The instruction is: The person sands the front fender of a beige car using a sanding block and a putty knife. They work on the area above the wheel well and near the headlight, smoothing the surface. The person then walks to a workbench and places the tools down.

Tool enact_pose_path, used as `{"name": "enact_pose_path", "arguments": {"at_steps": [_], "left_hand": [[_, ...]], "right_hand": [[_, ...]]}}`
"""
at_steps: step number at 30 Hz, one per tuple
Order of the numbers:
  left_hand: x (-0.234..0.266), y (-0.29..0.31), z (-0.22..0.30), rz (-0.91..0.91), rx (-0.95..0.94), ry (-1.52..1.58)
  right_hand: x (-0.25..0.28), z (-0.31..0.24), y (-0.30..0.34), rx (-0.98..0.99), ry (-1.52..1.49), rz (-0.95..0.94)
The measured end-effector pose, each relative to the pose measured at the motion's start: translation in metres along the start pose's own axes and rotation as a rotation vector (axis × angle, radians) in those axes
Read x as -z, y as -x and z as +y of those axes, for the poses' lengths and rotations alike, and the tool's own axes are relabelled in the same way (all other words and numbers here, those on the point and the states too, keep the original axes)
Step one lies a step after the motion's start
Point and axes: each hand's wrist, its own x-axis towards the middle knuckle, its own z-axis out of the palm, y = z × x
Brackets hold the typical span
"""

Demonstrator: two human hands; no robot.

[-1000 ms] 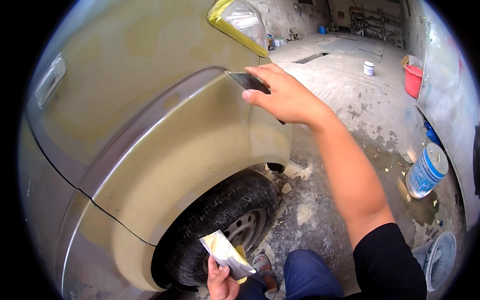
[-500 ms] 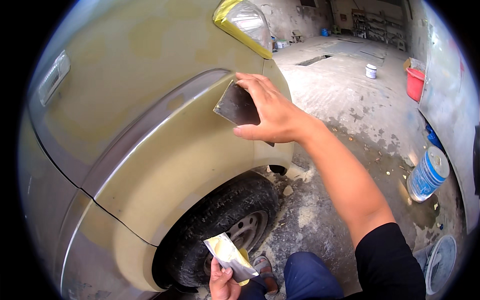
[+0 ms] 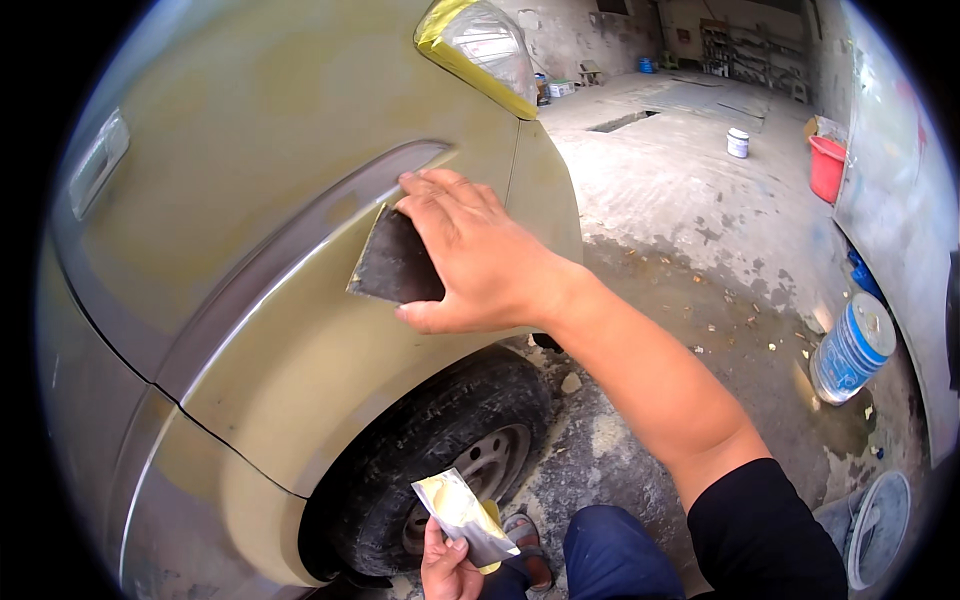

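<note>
My right hand (image 3: 485,262) is closed on a dark, flat, rectangular spreader (image 3: 393,265), thumb along one edge and fingers over the other. It is at the yellowish-tan front fender (image 3: 320,370) of a vehicle, just below a grey raised trim line (image 3: 270,240). Whether the spreader's far edge touches the panel is hidden. Low in the picture, my left hand (image 3: 447,570) grips a silvery metal plate (image 3: 488,545) by its near end. Pale yellow putty (image 3: 455,498) coats the plate's upper part, and a yellow piece shows behind it.
Under the fender sits a black tyre (image 3: 390,465). A headlight (image 3: 485,45) is covered in clear film and yellow tape. At right stand a blue-and-white drum (image 3: 850,350), a grey bucket (image 3: 880,530), a red bucket (image 3: 827,168) and a small white can (image 3: 738,143). The concrete floor (image 3: 650,200) is stained.
My right hand has moved left and slightly down along the fender with the spreader. My left hand still holds the putty-coated plate in nearly the same place.
</note>
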Motion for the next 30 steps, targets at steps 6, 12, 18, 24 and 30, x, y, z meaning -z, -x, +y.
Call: {"name": "enact_pose_path", "arguments": {"at_steps": [6, 12, 18, 24, 30], "left_hand": [[-0.006, 0.001, 0.0, -0.031, -0.029, -0.011], [-0.012, 0.005, 0.006, -0.003, -0.058, -0.058], [-0.011, 0.006, 0.004, -0.015, -0.049, -0.054], [-0.007, 0.012, 0.008, -0.014, -0.041, -0.04], [-0.007, 0.009, 0.005, 0.013, -0.039, -0.038]], "right_hand": [[0.018, -0.006, 0.017, 0.028, -0.292, 0.064], [0.022, 0.037, 0.058, -0.733, -0.281, 0.037], [0.005, 0.054, 0.027, -0.626, -0.161, 0.133], [-0.008, 0.037, 0.002, -0.724, -0.187, 0.153], [-0.019, -0.025, -0.004, -0.617, -0.071, 0.146]]}}
